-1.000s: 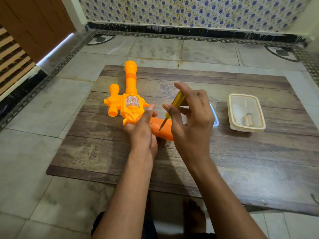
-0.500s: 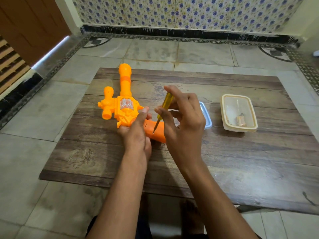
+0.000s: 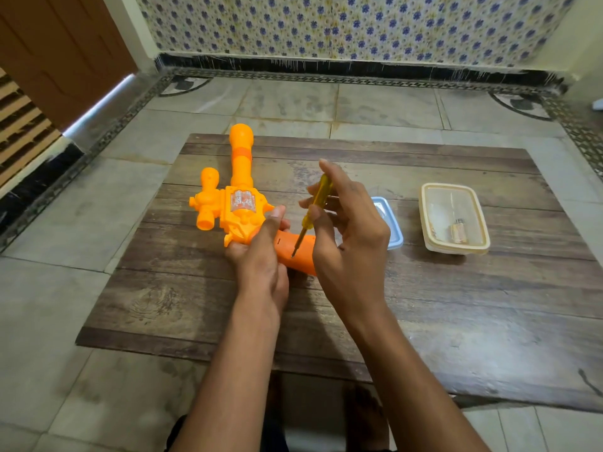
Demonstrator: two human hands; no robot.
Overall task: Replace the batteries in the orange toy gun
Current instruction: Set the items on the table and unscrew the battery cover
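The orange toy gun lies on the low wooden table, barrel pointing away from me, its darker orange handle toward me. My left hand grips the gun where body and handle meet. My right hand pinches a yellow-handled screwdriver, tilted, with its tip set on the handle. Batteries lie in a cream plastic box at the right.
The cream box stands on the table's right half. A blue-rimmed lid lies just behind my right hand. Tiled floor surrounds the table, with a wooden door at the far left and a patterned wall behind.
Both hands, the gun and the screwdriver keep the same arrangement; the screwdriver tip stays on the handle. The view has shifted slightly.
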